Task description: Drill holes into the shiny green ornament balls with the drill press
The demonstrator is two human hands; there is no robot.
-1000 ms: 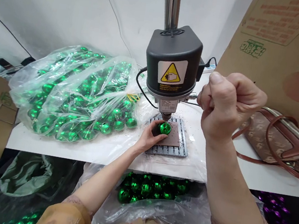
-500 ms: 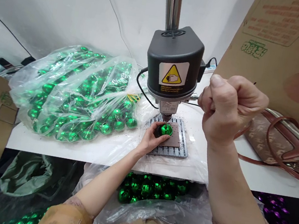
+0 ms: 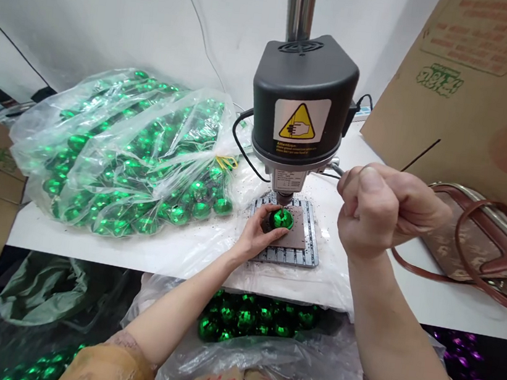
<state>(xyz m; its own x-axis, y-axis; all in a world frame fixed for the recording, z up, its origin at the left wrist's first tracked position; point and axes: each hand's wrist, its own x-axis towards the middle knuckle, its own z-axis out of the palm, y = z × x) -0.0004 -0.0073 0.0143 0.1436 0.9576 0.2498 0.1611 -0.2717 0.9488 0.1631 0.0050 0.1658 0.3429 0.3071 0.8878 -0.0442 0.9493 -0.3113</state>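
Note:
My left hand [image 3: 259, 231] is closed round a shiny green mirror-faceted ball [image 3: 282, 219], thumb on the near side. The ball sits on a brown board [image 3: 296, 236] over the slotted metal base of a small drill press [image 3: 303, 97]. Directly above it is the chuck [image 3: 285, 198], and the bit meets the ball's top; whether it has gone in I cannot tell. To the right of the motor housing, my right hand [image 3: 376, 212] makes a fist round the press's feed lever [image 3: 336, 169], whose grip is hidden by the fingers.
A tied clear bag of green balls [image 3: 136, 156] lies on the white table at left. More green balls [image 3: 246, 317] lie in plastic below the table's front edge. A handbag [image 3: 476, 238] and cardboard box [image 3: 471, 100] stand at right. Dark shavings surround the base.
My right hand has moved down with the feed lever, and a thin dark rod shows more fully behind it. My left hand and the ball stay put. The view has shifted slightly.

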